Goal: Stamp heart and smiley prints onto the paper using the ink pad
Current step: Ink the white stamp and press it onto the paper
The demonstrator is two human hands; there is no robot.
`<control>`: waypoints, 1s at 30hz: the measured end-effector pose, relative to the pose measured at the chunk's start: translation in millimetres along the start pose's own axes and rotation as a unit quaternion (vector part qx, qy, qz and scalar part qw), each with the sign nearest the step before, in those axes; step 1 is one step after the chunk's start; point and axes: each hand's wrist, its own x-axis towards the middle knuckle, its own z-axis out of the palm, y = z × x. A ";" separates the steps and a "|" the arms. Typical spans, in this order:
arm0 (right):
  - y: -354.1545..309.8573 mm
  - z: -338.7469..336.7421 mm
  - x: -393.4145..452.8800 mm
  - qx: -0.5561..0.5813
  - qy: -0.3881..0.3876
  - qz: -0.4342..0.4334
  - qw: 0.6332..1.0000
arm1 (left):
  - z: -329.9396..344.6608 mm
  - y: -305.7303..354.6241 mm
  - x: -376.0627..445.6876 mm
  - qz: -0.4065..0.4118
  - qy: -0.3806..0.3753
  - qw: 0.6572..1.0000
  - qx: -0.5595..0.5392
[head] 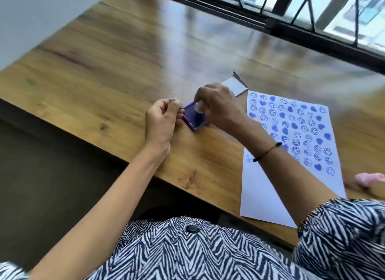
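A purple ink pad (192,118) lies open on the wooden table (108,67). My right hand (218,106) grips a small clear round stamp (197,108) and holds it down on the pad's inked face. My left hand (162,121) rests against the pad's left edge, its fingers curled and touching the rim. To the right lies a white paper (270,192) covered with several rows of purple smiley and heart prints; its lower part is blank. My right forearm crosses over the paper's left side.
The pad's clear lid (234,84) lies just behind my right hand. A pink object (368,178) sits at the paper's right edge. A black window grille (312,19) runs along the table's far side. The table's near edge runs diagonally below my left arm.
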 end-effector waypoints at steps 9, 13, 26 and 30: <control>0.0 11.3 10.8 -0.065 -0.055 -0.056 0.995 | -0.8 -15.3 5.0 0.015 0.034 0.999 0.035; 1.8 9.6 11.8 -0.016 -0.052 -0.043 0.998 | -1.6 -17.6 6.4 0.019 0.029 0.998 0.050; 0.5 8.2 14.3 0.030 -0.047 -0.002 0.998 | -0.7 -10.5 -2.1 0.055 0.029 0.993 0.105; 9.3 -7.0 -3.8 0.241 0.061 0.133 0.960 | 2.6 -8.0 -11.9 0.081 0.007 0.991 0.107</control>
